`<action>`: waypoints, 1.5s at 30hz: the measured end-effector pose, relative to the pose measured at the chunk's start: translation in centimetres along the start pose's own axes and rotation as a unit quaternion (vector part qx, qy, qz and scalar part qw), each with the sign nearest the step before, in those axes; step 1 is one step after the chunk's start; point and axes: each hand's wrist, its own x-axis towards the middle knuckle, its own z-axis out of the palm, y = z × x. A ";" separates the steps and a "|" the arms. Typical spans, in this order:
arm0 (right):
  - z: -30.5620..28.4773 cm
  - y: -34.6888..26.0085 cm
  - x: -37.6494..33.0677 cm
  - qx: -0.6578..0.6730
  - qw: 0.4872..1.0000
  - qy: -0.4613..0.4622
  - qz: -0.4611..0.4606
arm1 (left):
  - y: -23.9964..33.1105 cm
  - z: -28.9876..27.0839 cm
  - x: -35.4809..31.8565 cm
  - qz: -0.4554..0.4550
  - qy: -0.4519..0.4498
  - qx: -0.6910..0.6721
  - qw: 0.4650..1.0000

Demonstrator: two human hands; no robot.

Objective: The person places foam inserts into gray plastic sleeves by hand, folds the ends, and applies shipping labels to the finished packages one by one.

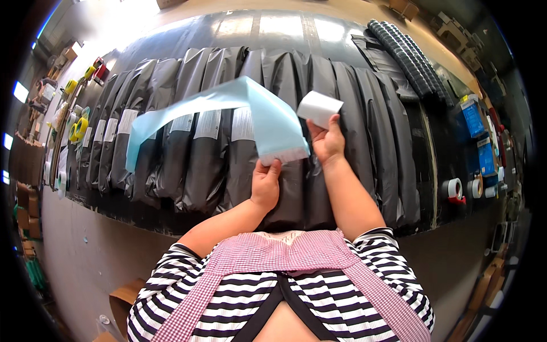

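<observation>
My left hand [266, 185] pinches the end of a long light-blue backing strip [272, 117], which arches up and droops over to the left. A pale printed patch, perhaps a label, shows on the strip's end by my fingertips. In my right hand [328, 141], thumb and fingers grip a small white label [320, 107], its face turned up and slightly curled. Both hands are above a row of long black plastic-wrapped packages [282, 196] lying side by side. Several packages to the left carry a white label [207, 123]; the strip partly covers some of them.
Black rolls with a light pattern [407, 62] lie at the back right of the black table [182, 31]. Tape rolls [454, 188] and blue boxes [472, 117] stand along the right edge. At the left edge are yellow tape holders [78, 130]. A cardboard box [122, 302] sits below, lower left.
</observation>
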 end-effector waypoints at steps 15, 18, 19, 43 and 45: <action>1.4 -0.6 -4.5 -0.635 0.659 -0.243 -0.320 | 7.0 -3.6 -0.4 -0.029 0.062 -0.086 0.994; 1.8 -0.3 -4.3 -0.648 0.643 -0.271 -0.306 | 7.2 -3.8 -0.3 -0.020 0.062 -0.082 0.994; 1.8 0.1 -4.4 -0.647 0.643 -0.273 -0.305 | 7.2 -3.9 -0.3 -0.020 0.068 -0.083 0.994; 5.7 4.4 -10.5 -0.872 0.398 -0.284 -0.028 | 8.1 -3.3 -0.1 -0.085 0.057 -0.111 0.989; 7.5 0.6 -15.4 -0.839 0.411 -0.357 -0.002 | 9.4 -3.7 0.1 -0.086 0.050 -0.100 0.990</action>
